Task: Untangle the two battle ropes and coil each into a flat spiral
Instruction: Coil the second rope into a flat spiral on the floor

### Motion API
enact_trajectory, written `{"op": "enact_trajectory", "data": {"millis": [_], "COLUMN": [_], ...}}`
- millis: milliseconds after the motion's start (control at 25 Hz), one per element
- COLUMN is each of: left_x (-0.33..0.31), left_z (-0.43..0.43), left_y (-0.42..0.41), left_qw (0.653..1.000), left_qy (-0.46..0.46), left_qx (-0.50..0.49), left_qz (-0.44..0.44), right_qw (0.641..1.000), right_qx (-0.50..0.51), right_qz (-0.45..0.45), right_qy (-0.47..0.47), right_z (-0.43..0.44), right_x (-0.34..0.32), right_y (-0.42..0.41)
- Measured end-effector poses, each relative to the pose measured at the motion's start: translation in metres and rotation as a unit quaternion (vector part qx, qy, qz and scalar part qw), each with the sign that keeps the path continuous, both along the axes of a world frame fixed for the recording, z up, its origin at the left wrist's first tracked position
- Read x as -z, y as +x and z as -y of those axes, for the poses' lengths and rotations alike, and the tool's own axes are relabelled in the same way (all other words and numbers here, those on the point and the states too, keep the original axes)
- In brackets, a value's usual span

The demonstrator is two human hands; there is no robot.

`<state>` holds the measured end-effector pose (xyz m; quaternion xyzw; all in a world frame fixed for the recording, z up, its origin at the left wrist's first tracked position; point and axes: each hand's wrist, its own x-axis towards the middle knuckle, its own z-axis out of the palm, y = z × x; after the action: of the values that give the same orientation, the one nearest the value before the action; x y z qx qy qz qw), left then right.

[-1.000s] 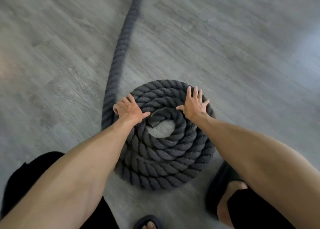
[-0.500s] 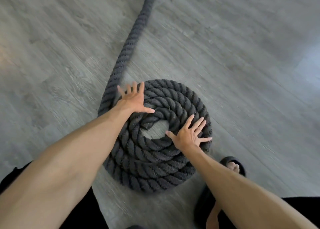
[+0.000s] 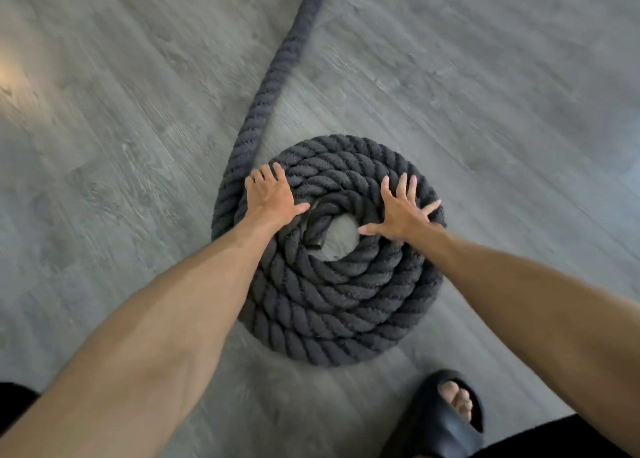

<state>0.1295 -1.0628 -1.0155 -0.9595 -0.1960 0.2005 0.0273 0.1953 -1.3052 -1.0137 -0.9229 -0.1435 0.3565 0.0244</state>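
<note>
Left hand: the left hand (image 3: 268, 199) lies palm down with fingers spread on the left side of the coil (image 3: 329, 249), gripping nothing, its fingertips reaching the outer turns where the loose rope feeds in.
Right hand: the right hand (image 3: 403, 211) is also open and flat, fingers fanned across the right side of the coil, thumb pointing at the bare hole in the middle.
Rope end: the cut rope end (image 3: 317, 234) sits at the inner edge of the hole, between the two hands.
Coil: several turns of thick black twisted rope lie flat on the floor (image 3: 121, 146), packed close, none seen riding over another.
Rope tail: the uncoiled rope tail (image 3: 273, 76) leaves the coil's left side, just beyond the left fingertips, and runs straight to the floor's far edge, out of view.
Second rope: not in view, so its state cannot be told.
Sandal: a black sandal (image 3: 440, 419) with a foot in it stands near the coil's near-right rim, not touching it.
Step in hand: judged to be turning the coil to wind in more tail.
Doing it well: press evenly with both palms so the turns stay flat, rotate the whole disc together, and let the tail lay snug against the outer turn without climbing over it.
Risk: uneven pressure may open the centre or lift a turn.
Writing: no brand, label or lettering can be read on anything.
</note>
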Motion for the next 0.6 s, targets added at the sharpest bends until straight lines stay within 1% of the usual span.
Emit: {"op": "enact_trajectory", "data": {"millis": [160,240,280,360,400,480,600], "left_x": [0.001,-0.003,-0.007,-0.015,-0.017,-0.02,-0.02], "left_z": [0.028,0.041,0.046,0.051,0.052,0.052,0.055], "left_y": [0.032,0.048,0.054,0.067,0.071,0.078,0.092], "left_qw": [0.996,0.992,0.989,0.984,0.98,0.972,0.964], "left_qy": [0.015,0.002,-0.01,-0.024,-0.035,-0.053,-0.05], "left_qx": [-0.083,-0.123,-0.142,-0.168,-0.183,-0.215,-0.244], "left_qz": [-0.016,-0.023,-0.028,-0.048,-0.064,-0.074,-0.092], "right_qw": [0.995,0.995,0.996,0.998,0.997,0.992,0.992], "right_qx": [-0.096,-0.102,-0.082,0.007,0.059,0.124,0.109], "right_qz": [0.004,0.018,0.029,0.057,0.05,-0.007,-0.056], "right_qy": [0.002,-0.002,-0.007,-0.022,-0.027,-0.029,-0.029], "right_z": [0.007,0.004,0.001,-0.006,-0.01,-0.018,-0.022], "right_x": [-0.008,-0.01,-0.011,-0.012,-0.013,-0.015,-0.014], "right_y": [0.09,0.117,0.123,0.129,0.132,0.144,0.171]}}
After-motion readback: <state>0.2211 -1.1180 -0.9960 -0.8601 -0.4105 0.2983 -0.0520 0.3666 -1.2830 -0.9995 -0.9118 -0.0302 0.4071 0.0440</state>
